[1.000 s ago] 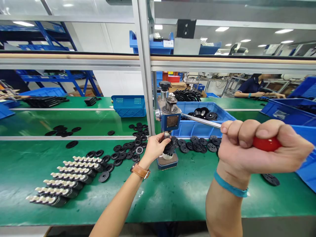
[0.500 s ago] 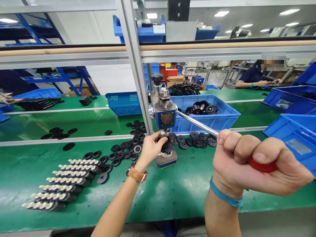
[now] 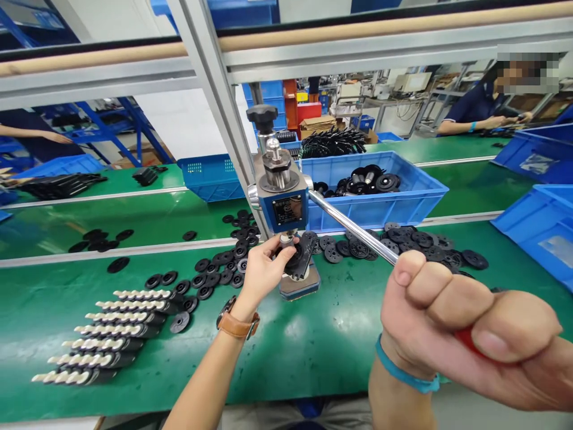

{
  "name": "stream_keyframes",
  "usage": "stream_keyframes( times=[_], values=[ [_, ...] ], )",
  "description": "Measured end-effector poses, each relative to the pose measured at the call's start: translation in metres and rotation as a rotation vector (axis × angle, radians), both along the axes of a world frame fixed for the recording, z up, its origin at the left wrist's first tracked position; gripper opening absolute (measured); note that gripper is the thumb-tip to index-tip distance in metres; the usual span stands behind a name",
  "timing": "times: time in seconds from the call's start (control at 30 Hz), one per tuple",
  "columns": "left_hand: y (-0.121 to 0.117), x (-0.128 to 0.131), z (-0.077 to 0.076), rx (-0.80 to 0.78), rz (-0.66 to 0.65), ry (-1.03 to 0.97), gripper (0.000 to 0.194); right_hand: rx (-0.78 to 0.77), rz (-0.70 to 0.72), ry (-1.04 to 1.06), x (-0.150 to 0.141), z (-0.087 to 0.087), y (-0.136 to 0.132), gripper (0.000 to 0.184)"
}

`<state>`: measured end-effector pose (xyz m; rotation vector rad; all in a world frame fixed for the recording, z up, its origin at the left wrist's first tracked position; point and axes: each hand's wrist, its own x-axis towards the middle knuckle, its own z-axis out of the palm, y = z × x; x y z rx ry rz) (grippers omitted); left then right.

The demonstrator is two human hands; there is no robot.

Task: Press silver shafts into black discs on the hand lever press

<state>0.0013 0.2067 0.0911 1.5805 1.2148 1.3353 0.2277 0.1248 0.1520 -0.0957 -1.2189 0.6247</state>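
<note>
A small blue hand press (image 3: 283, 209) stands on the green bench. My left hand (image 3: 262, 272) is closed on a black round part (image 3: 299, 260) held under the press ram, above the press base (image 3: 299, 287). My right hand (image 3: 465, 331) is a fist wrapped round the red knob (image 3: 470, 346) at the end of the steel lever (image 3: 353, 232), low and close to me. A brown watch strap sits on my left wrist and a teal band on my right.
Loose black discs (image 3: 224, 272) lie left of the press, with others (image 3: 403, 242) to its right. Rows of finished black-and-white parts (image 3: 107, 331) lie at the left. Blue bins (image 3: 380, 194) stand behind and at the right (image 3: 541, 230). A co-worker (image 3: 483, 107) sits far right.
My right hand has pulled the lever knob down and toward me. My left hand has stayed on the part under the ram. The view has tilted downward.
</note>
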Motion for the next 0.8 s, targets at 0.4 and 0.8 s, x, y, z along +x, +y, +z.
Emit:
stream_keyframes(
  times=[0.4,0.8],
  values=[
    [-0.006,-0.005,0.015,0.107,0.083,0.17,0.022,-0.104,-0.14,0.16,-0.012,0.017,-0.004,0.03],
    [-0.122,0.018,-0.027,-0.81,0.155,-1.201,0.013,-0.381,-0.279,-0.691,-0.054,-0.119,-0.065,0.06]
  ],
)
